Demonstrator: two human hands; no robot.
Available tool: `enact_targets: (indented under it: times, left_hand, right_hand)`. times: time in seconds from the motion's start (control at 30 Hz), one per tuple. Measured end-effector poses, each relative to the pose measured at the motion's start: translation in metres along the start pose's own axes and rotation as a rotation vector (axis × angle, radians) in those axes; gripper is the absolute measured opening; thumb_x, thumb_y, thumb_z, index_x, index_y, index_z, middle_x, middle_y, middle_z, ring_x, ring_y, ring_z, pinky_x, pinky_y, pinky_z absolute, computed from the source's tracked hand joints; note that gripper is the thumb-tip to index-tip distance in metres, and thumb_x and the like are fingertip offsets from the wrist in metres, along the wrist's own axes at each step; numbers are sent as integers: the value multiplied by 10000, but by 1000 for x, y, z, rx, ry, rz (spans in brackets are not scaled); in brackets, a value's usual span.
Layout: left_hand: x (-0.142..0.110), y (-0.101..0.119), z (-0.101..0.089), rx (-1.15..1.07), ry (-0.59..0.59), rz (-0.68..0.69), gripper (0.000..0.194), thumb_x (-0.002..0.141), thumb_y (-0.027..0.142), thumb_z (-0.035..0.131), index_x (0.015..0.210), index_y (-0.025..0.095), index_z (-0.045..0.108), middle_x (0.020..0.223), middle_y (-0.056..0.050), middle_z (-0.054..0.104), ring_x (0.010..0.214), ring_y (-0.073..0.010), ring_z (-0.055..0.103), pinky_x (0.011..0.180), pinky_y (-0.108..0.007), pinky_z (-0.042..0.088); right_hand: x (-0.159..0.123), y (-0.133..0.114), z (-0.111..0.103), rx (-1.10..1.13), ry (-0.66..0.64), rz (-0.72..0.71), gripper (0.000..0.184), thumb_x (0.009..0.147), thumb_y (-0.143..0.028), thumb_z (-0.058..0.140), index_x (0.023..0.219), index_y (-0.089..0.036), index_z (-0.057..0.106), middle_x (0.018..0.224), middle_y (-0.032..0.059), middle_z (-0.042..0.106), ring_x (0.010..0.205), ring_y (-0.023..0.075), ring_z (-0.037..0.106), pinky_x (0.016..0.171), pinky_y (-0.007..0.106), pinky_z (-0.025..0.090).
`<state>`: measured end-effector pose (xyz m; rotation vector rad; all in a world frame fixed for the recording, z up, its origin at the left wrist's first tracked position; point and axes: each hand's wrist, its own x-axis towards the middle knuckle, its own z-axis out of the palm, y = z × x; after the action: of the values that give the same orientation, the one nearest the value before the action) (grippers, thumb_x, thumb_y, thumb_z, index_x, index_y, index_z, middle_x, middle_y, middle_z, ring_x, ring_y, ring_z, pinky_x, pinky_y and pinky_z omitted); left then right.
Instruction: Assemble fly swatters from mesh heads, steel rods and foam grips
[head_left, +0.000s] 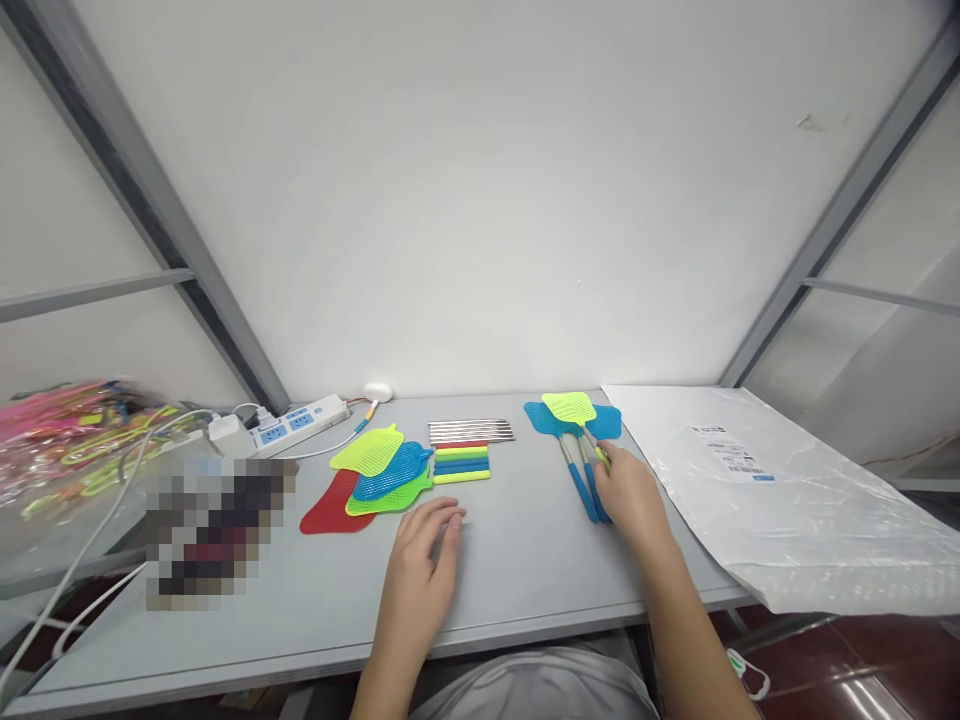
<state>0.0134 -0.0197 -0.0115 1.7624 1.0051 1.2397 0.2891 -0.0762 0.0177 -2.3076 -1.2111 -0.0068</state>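
Observation:
My right hand is closed around the yellow-green handle of a fly swatter, whose yellow mesh head lies over blue fly swatters with metal rods and blue grips. My left hand rests on the table with its fingers loosely apart and nothing in them. Just beyond it, loose swatter heads overlap: a yellow one, a blue one, a green one and a red one. Colored handle tubes lie in a row below several metal rods.
A white power strip with cables stands at the back left, near plastic-bagged colorful items. A pixelated patch covers something at the left. White plastic packaging with a label hangs over the right front edge. A white wall rises behind the table.

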Motion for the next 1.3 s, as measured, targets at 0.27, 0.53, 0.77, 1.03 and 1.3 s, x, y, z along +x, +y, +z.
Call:
enact_targets:
  times: [0.27,0.53,0.77,1.03,1.3]
  left_hand:
    - [-1,-7,-3,103,-76,24,187,892,325,581,1011,277,718,1137,-67,650,1101,-254,562,948,-352,425]
    - [0,-4,-4,167,-123,-8,221,920,369,527,1010,256,695,1161,-65,637,1114,-247,559,939,-368,465]
    - [-1,-4,-5,189,-140,-5,227,944,387,492,1006,254,667,1159,-46,631,1109,-215,561,971,-363,453]
    - [0,-6,-5,217,-148,6,264,950,397,476,1038,239,669,1155,-60,637,1110,-220,566,978,-372,444]
    - [0,-8,-4,213,-148,4,261,947,403,480,1038,251,672,1145,-40,643,1113,-209,567,982,-352,446]
  right_hand:
    - [10,-5,14,-64,-21,53,394,902,-206,387,1219,-142,612,1042,161,623,887,255,615,698,309,375]
    - [17,-10,22,-87,-69,46,354,893,-206,436,1205,-157,596,1045,126,613,899,235,594,702,287,352]
    - [16,-6,27,-110,-96,55,298,899,-214,460,1153,-164,608,1034,120,597,884,226,589,681,278,334]
    - [15,-10,28,-150,-109,33,275,910,-204,468,1157,-156,579,1020,120,612,893,227,590,687,283,313]
    - [10,-12,25,-217,-97,-32,248,953,-207,407,1110,-185,597,987,87,620,855,211,597,780,334,283]
